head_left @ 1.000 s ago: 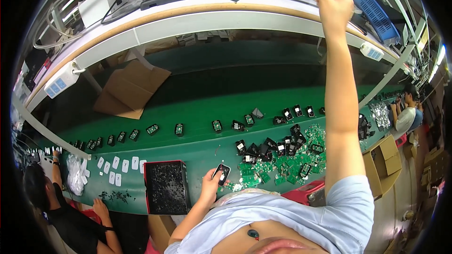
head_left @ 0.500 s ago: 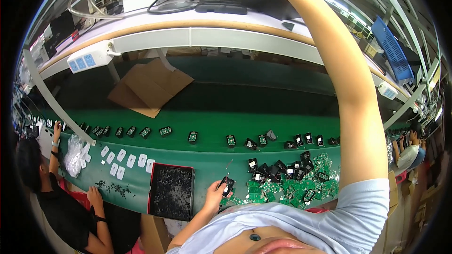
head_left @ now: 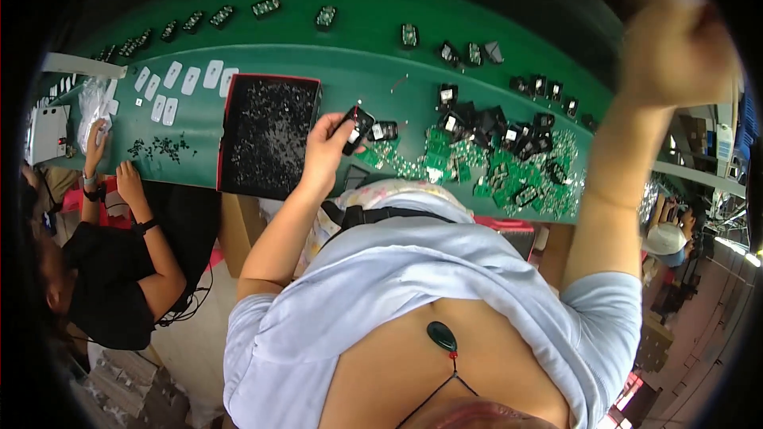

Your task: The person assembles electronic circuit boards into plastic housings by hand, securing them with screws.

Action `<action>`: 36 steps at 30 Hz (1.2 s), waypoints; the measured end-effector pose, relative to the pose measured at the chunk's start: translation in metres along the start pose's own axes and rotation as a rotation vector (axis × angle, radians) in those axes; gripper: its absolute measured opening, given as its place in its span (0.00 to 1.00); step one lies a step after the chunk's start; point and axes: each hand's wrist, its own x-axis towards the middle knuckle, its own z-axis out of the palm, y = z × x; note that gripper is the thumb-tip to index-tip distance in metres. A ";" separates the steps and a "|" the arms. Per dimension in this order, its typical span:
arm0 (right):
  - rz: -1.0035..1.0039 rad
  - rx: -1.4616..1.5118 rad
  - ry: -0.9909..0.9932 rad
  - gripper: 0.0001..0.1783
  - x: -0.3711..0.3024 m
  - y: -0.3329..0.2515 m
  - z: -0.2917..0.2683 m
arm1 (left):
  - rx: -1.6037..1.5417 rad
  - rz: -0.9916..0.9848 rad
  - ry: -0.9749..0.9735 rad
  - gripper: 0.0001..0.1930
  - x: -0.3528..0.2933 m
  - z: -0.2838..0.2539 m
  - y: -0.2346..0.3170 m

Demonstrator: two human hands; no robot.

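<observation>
My left hand (head_left: 326, 147) holds a small black housing (head_left: 355, 127) just above the near edge of the green belt (head_left: 350, 63), right of a black tray. My right hand (head_left: 675, 48) is raised high at the upper right, blurred, with its fingers curled; what it holds is not visible. Below and between the hands lies a heap of green circuit boards (head_left: 493, 171) mixed with black housings (head_left: 497, 123).
A red-rimmed black tray (head_left: 266, 135) full of tiny parts sits left of my left hand. Single black units (head_left: 409, 34) run in a row along the belt. White cards (head_left: 183, 79) lie at the left, where a co-worker's hands (head_left: 127, 179) work by a plastic bag (head_left: 94, 99).
The view has tipped down from the overhead shelves to the belt. My right arm has come down from reaching high overhead. My left hand stays at the black housing.
</observation>
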 end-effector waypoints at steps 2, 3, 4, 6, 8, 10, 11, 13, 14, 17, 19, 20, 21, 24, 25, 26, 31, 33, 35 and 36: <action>0.125 0.260 -0.148 0.05 -0.067 -0.027 0.030 | 0.046 -0.012 0.092 0.05 -0.007 -0.001 0.004; 0.369 0.346 -0.394 0.08 -0.113 -0.040 0.049 | 0.056 0.005 0.092 0.06 -0.006 -0.002 0.003; 0.549 0.397 -0.489 0.13 -0.169 -0.051 0.069 | 0.070 -0.039 0.067 0.06 -0.004 -0.001 0.007; 0.675 0.328 -0.912 0.20 -0.264 -0.080 0.077 | 0.059 -0.094 0.035 0.07 -0.001 -0.001 0.012; 0.612 0.284 -1.232 0.26 -0.303 -0.108 0.072 | 0.049 -0.132 0.081 0.07 0.004 0.000 0.011; 0.606 0.181 -1.425 0.34 -0.311 -0.131 0.070 | 0.009 -0.145 0.086 0.06 0.009 0.000 0.010; 0.618 0.189 -1.439 0.34 -0.316 -0.135 0.071 | 0.007 -0.151 0.088 0.07 0.011 0.002 0.011; 0.627 0.238 -1.367 0.32 -0.330 -0.138 0.078 | 0.025 -0.145 0.080 0.07 0.016 0.003 0.008; 0.602 0.283 -1.277 0.25 -0.335 -0.141 0.077 | 0.027 -0.157 0.080 0.07 0.017 0.004 0.005; 0.538 0.327 -1.265 0.19 -0.353 -0.138 0.075 | 0.039 -0.181 0.051 0.08 0.018 0.011 -0.002; 0.613 0.324 -1.122 0.13 -0.352 -0.136 0.073 | 0.020 -0.183 0.015 0.09 0.016 0.018 -0.004; 0.958 0.453 -1.023 0.11 -0.341 -0.133 0.072 | 0.040 -0.196 -0.010 0.08 0.014 0.020 -0.002; 1.298 0.578 -0.894 0.09 -0.331 -0.129 0.071 | 0.042 -0.195 -0.009 0.08 0.012 0.021 -0.001; 1.816 1.042 -0.406 0.06 -0.296 -0.116 0.070 | -0.002 -0.205 -0.191 0.11 0.004 0.028 0.002; 1.883 1.115 -0.340 0.06 -0.282 -0.112 0.066 | 0.002 -0.201 -0.196 0.11 0.000 0.032 0.004; 1.879 1.116 -0.330 0.06 -0.272 -0.111 0.062 | -0.016 -0.230 -0.257 0.12 -0.005 0.037 0.007; 1.776 1.129 -0.177 0.07 -0.245 -0.116 0.043 | 0.116 -0.123 -0.404 0.13 -0.018 0.050 0.004; 1.781 1.147 -0.145 0.07 -0.241 -0.120 0.035 | 0.086 -0.153 -0.398 0.13 -0.022 0.052 0.005; 1.785 1.166 -0.115 0.07 -0.239 -0.124 0.028 | 0.142 -0.094 -0.422 0.12 -0.022 0.051 -0.001; 1.751 1.157 -0.135 0.07 -0.239 -0.126 0.024 | 0.145 -0.088 -0.424 0.12 -0.024 0.051 -0.002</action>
